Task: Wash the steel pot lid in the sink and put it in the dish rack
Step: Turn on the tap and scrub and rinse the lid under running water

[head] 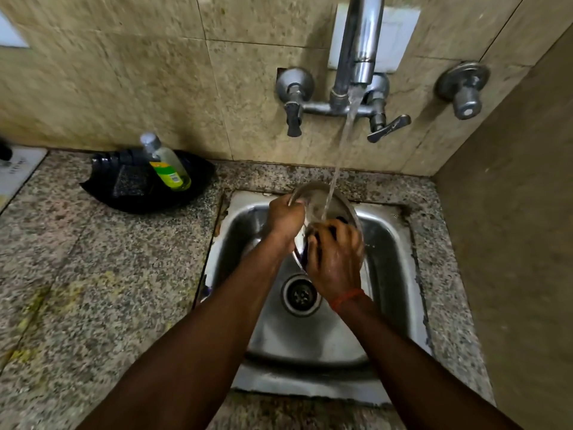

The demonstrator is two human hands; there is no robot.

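Two bare forearms come in from btm of frame, left forearm (pixel 217 321) from btm left, right forearm (pixel 403 352) from btm right, meeting over the steel sink (pixel 393 259) at ctr. An orange thread (pixel 345 299) circles the right wrist. Just left of that wrist, on the sink floor, is the round drain (pixel 300 294).

Above the drain the right hand (pixel 336 256), wet, has fingers curled over the middle & lower part of the steel pot lid (pixel 322 200). A dark bit shows under the fingertips, prob. the lid's knob, can't say for sure. The left hand (pixel 283 218) is closed tight, pinching the lid's rim at its upper left. The lid is held tilted over the far half of the sink, off the sink floor.

A water stream (pixel 341 144) falls onto the lid's face, just above the right hand's fingers. It runs from the chrome tap (pixel 362 41) on the wall, top ctr, w/ a lever handle each side. A separate valve knob (pixel 463 88) sits upper right.

The speckled granite counter (pixel 93 274) fills the left side. At its back, mid left, a black tray (pixel 130 190) holds a clear bottle (pixel 166 164) w/ green-yellow label, lying tilted. Beige tile wall (pixel 124 72) behind.
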